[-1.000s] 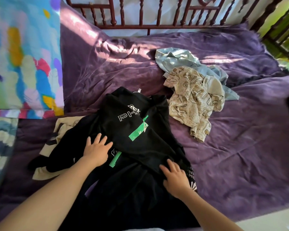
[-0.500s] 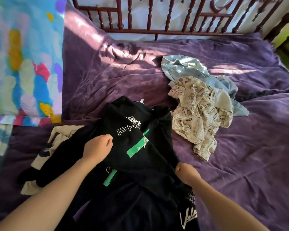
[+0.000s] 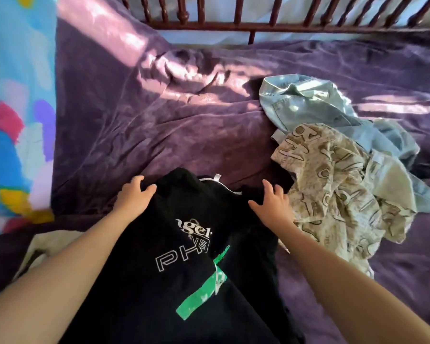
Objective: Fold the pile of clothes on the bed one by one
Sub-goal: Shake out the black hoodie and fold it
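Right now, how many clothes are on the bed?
4: a black shirt nearest, a cream garment under its left side, a beige patterned top right of it, a blue shirt behind that. More may be hidden.

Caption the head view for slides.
Left hand grips and right hand touches the far edge of a black printed shirt on the purple bedsheet.

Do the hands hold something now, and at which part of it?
The left hand grips the black shirt at its far left edge; the right hand touches its far right part, grip unclear.
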The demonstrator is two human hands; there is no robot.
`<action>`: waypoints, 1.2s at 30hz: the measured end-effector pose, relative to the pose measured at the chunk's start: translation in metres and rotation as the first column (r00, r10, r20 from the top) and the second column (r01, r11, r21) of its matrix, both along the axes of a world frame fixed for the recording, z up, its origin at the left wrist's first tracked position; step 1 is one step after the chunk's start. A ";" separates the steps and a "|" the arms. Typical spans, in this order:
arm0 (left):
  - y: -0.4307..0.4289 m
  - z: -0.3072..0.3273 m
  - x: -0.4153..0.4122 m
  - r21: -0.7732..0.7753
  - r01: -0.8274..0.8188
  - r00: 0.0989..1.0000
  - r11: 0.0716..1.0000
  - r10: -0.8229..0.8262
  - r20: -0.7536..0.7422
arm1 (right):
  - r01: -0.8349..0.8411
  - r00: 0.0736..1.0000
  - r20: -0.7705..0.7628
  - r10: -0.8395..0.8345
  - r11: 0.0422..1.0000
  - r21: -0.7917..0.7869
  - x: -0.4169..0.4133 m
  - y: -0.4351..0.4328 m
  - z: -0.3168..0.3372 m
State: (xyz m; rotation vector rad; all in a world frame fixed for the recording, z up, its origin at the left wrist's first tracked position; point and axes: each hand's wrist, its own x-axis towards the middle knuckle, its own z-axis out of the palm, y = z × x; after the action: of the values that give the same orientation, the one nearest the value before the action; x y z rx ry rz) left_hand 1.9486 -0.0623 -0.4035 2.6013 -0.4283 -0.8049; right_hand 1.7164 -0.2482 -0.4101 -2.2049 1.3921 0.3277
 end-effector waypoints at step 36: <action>0.218 0.067 -0.133 0.215 0.634 0.527 0.743 -0.618 0.584 | -0.176 0.958 -0.198 0.205 0.972 0.156 -0.204 0.178 0.014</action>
State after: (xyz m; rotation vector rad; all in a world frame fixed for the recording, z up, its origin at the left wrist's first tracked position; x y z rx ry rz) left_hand 1.8160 0.1556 -0.3369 2.6175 -1.6430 -0.0378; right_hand 1.5127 -0.0698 -0.3964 -2.2445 1.2221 0.7273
